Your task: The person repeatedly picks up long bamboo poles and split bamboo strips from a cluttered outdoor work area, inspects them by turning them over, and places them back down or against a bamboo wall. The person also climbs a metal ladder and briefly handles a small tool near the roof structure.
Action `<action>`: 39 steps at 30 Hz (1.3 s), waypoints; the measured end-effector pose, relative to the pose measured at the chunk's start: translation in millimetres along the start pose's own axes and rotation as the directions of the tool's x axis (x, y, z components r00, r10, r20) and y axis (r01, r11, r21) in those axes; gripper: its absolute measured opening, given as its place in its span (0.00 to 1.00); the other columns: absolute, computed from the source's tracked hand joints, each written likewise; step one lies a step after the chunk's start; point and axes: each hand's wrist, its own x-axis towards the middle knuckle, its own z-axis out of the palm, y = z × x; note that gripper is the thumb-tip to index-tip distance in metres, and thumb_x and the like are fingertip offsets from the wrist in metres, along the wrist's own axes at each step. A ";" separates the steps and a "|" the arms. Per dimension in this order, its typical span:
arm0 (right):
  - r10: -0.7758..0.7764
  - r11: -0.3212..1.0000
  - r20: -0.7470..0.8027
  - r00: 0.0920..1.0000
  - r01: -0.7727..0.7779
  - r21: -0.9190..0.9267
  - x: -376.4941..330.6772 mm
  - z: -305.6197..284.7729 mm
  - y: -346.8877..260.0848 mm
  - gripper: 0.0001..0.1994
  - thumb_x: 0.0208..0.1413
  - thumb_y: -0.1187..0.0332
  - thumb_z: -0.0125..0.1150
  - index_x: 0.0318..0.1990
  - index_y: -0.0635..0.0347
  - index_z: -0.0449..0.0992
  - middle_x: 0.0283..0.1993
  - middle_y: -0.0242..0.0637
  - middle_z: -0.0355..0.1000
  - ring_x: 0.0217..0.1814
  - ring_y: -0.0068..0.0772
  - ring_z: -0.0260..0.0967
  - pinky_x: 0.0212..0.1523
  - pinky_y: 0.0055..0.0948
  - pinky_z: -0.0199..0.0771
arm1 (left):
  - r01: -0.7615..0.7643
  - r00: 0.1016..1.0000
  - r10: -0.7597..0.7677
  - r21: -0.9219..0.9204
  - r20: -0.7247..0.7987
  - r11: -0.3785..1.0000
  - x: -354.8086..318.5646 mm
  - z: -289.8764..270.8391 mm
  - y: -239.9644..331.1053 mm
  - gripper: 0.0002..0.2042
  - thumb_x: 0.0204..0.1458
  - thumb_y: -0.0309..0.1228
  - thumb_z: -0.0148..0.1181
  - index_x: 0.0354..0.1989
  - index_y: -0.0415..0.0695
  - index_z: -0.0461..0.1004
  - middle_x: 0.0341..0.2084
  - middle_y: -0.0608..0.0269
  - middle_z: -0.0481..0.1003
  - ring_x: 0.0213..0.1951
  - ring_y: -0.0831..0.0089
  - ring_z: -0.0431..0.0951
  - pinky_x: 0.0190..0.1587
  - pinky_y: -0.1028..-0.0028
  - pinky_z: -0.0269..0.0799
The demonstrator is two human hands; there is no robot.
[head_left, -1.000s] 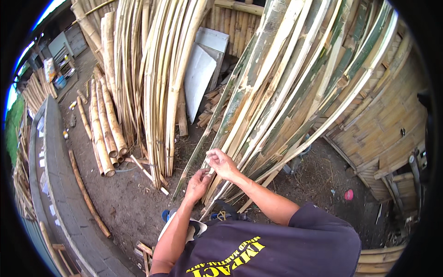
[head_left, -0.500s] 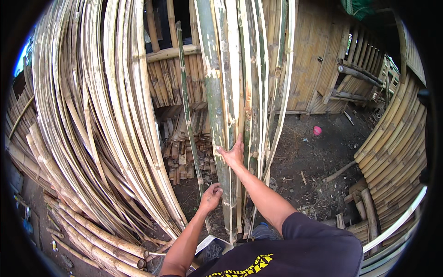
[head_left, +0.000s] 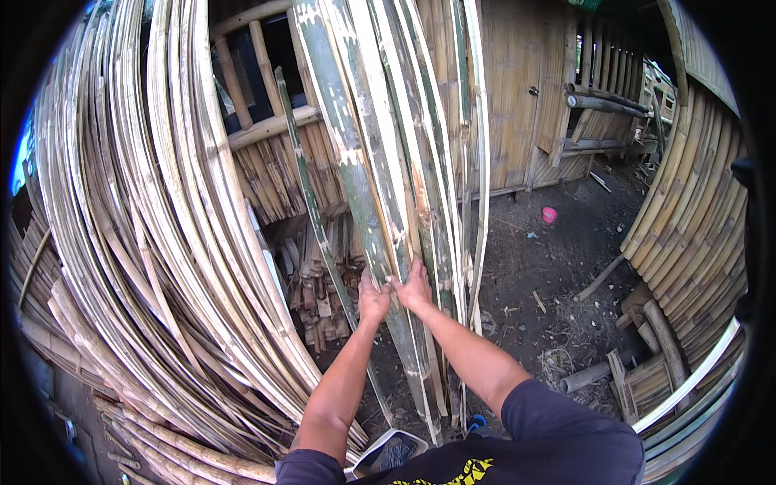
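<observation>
Several long split bamboo strips point(head_left: 368, 218), green-skinned with pale cut edges, stand upright and close together in front of me, leaning a little to the left at the top. My left hand point(head_left: 373, 302) grips the left edge of the wide green strip. Beside it, at nearly the same height, my right hand point(head_left: 415, 287) is closed round the strips, thumb toward the left hand. The fingertips of both hands are partly hidden by the bamboo. A thin green strip point(head_left: 323, 234) stands apart, just left of my left hand.
Many pale bamboo slats point(head_left: 194, 162) lean in a tall stack on the left, above round bamboo poles point(head_left: 202, 457). Short split pieces point(head_left: 319, 283) are piled by the hut wall point(head_left: 509, 105). A white container point(head_left: 416, 445) stands near my body. At right is a bamboo fence point(head_left: 687, 202).
My left hand has risen to the wide green strip and taken hold beside the right hand. The right hand stays on the bamboo. The view has shifted, and the strips now slant more.
</observation>
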 end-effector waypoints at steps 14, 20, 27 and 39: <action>-0.041 0.999 0.335 0.941 0.030 0.038 21.5 -20.4 16.6 0.67 0.42 0.33 0.72 0.76 0.62 0.33 0.75 0.64 0.44 0.78 0.62 0.44 0.74 0.47 0.53 | 0.112 0.978 -0.076 0.187 -0.192 0.976 20.3 14.4 20.4 0.56 0.37 0.40 0.77 0.72 0.33 0.45 0.65 0.39 0.61 0.66 0.44 0.63 0.68 0.58 0.61; -0.240 0.971 0.448 0.861 0.206 0.125 16.7 -61.6 25.6 0.66 0.42 0.33 0.72 0.75 0.70 0.39 0.76 0.64 0.44 0.79 0.61 0.43 0.76 0.45 0.50 | -0.060 0.935 0.048 -0.024 -0.352 0.998 -61.1 -21.7 57.2 0.53 0.36 0.37 0.76 0.69 0.29 0.48 0.64 0.31 0.59 0.67 0.42 0.60 0.68 0.56 0.59; -0.558 0.825 0.229 0.797 0.503 0.258 -47.7 -105.0 -27.0 0.49 0.60 0.36 0.56 0.74 0.69 0.48 0.75 0.65 0.47 0.79 0.60 0.45 0.77 0.48 0.45 | 0.157 0.941 -0.127 0.073 -0.314 0.985 -129.5 -65.0 135.2 0.54 0.39 0.40 0.74 0.68 0.35 0.40 0.51 0.34 0.73 0.51 0.43 0.78 0.56 0.55 0.73; -0.762 0.471 0.413 0.498 -0.009 0.882 -208.8 -133.5 -180.5 0.32 0.66 0.46 0.57 0.61 0.67 0.61 0.58 0.44 0.67 0.61 0.31 0.65 0.63 0.34 0.65 | -0.121 0.856 0.227 0.248 -0.464 0.961 -242.0 -229.0 216.9 0.50 0.39 0.41 0.73 0.69 0.32 0.54 0.50 0.37 0.76 0.52 0.47 0.79 0.56 0.59 0.74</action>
